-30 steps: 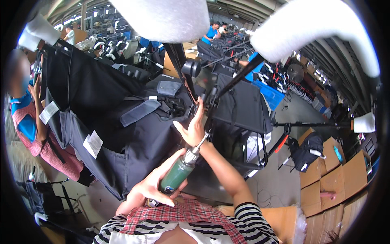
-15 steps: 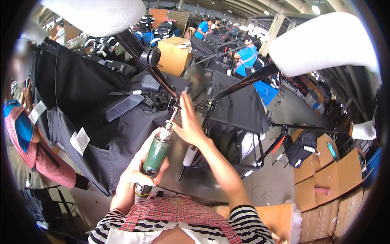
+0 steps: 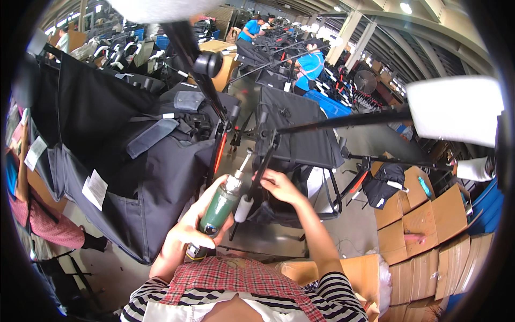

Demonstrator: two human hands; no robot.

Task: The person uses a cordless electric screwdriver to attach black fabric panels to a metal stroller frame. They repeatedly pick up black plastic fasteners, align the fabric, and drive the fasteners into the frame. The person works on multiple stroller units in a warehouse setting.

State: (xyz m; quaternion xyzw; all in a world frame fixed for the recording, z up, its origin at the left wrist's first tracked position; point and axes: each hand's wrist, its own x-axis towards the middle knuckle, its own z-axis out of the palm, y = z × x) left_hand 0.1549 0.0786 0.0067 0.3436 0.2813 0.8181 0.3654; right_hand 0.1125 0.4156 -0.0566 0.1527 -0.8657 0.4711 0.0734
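Left hand [image 3: 196,228] gripping green cylindrical driver [image 3: 219,206], right hand [image 3: 276,186] seemingly clasping black metal rod [image 3: 261,170]

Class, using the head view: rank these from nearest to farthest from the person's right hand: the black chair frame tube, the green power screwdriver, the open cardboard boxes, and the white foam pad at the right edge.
1. Black chair frame tube: gripped by the right hand.
2. Green power screwdriver: just to its left, in the left hand.
3. Open cardboard boxes: lower right, on the floor.
4. White foam pad: upper right, at the rim.

Factory assembly hall
Folding chairs [image 3: 300,129] in rows, cardboard boxes [image 3: 424,220] stacked right, workers [image 3: 311,64] at far lines, steel roof beams [image 3: 418,32] overhead.
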